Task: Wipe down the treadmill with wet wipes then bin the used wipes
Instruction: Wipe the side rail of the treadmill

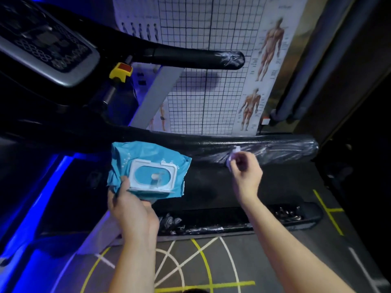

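Observation:
The black treadmill fills the left and middle of the head view, with its near handrail running left to right and showing wet streaks. My right hand pinches a small crumpled white wipe against that rail. My left hand holds a blue wet-wipe pack from below, its white flip lid open. The far handrail also shows streaks near its tip. The console sits at the upper left.
A yellow-and-red safety key hangs below the console. A gridded wall chart with anatomy figures stands behind the rails. The treadmill's side rail lies low near the floor, which carries yellow and white lines. Blue light glows at left.

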